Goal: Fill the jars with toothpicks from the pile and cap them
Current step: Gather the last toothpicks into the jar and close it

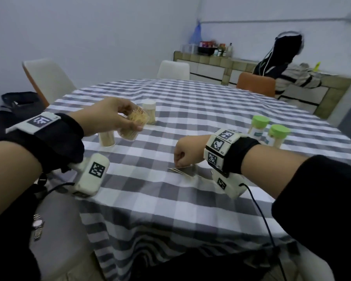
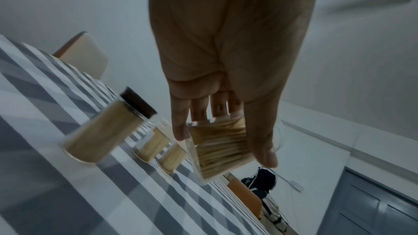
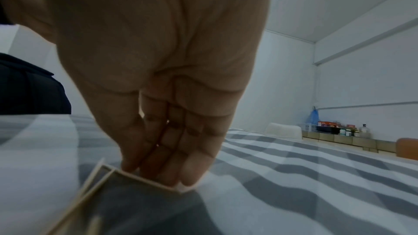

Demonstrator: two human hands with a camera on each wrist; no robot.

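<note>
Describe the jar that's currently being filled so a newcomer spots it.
On the checked tablecloth, look left where open jars stand. The uncapped jar is the only one lifted off the cloth, tilted and gripped by the left hand.

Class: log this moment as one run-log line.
left hand: holds open jar tilted | right hand: pinching toothpicks on tablecloth
</note>
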